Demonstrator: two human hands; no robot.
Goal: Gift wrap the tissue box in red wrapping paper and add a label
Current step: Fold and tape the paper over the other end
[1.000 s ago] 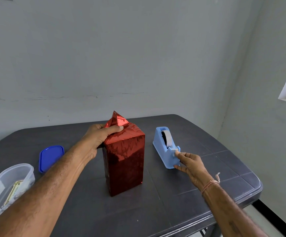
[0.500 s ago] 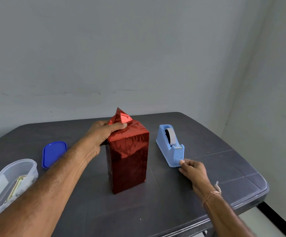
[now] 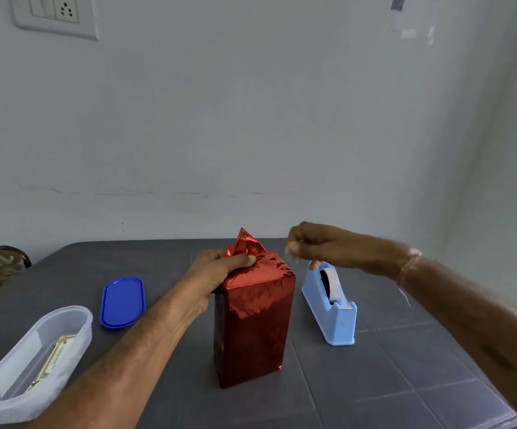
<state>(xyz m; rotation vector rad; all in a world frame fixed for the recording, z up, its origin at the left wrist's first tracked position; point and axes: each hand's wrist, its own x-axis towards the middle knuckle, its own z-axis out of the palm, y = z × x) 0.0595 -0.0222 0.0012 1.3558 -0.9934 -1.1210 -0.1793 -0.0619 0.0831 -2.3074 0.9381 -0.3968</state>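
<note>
The tissue box stands upright on the dark table, covered in shiny red wrapping paper. A pointed flap of paper sticks up at its top. My left hand grips the top left of the box, thumb pressing the folded paper down. My right hand hovers just right of the box top, fingers pinched on a small clear piece of tape. Below it sits the light blue tape dispenser.
A clear plastic container with a paper label inside sits at the front left; its blue lid lies behind it. A dark object stands past the table's far left edge. The wall is close behind.
My right hand rose from the table beside the dispenser to the level of the box top, holding a bit of tape. The left hand kept its hold on the box.
</note>
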